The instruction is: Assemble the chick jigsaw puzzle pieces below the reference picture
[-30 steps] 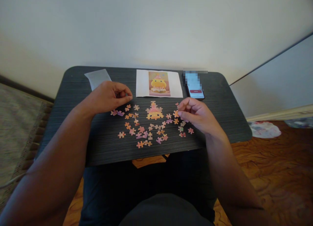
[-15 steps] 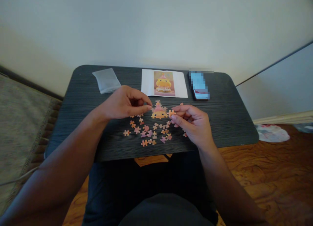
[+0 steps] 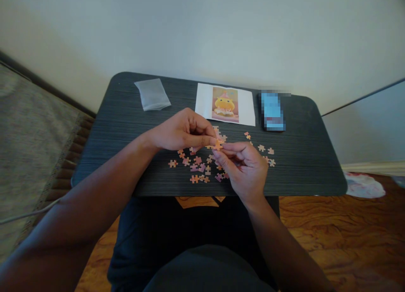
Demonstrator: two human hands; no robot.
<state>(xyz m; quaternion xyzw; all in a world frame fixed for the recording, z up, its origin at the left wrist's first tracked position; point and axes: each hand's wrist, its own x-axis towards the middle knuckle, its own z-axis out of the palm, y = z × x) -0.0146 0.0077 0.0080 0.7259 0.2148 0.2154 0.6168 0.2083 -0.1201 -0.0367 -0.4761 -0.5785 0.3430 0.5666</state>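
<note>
An orange jigsaw puzzle piece point(image 3: 218, 145) is pinched between the fingertips of both hands, above the table. My left hand point(image 3: 186, 132) is closed, its thumb and fingers on the piece's left side. My right hand point(image 3: 245, 163) grips the piece from the right between thumb and forefinger. Just behind lies a joined section of the puzzle point(image 3: 216, 130), mostly covered by my hands. Several loose pieces lie in front and to the left, such as an orange piece point(image 3: 173, 164). More are on the right, among them a pale piece point(image 3: 261, 148).
The dark table point(image 3: 303, 157) stands against a pale wall. Towards its back lie a clear plastic bag point(image 3: 153, 95), a paper sheet with a printed yellow character picture point(image 3: 225, 104), and a phone point(image 3: 272, 111). A white plastic bag point(image 3: 363, 186) rests on the wooden floor at right.
My left hand has come over to the piece in my right hand, and both now hold it. The view has shifted, so the table sits farther right.
</note>
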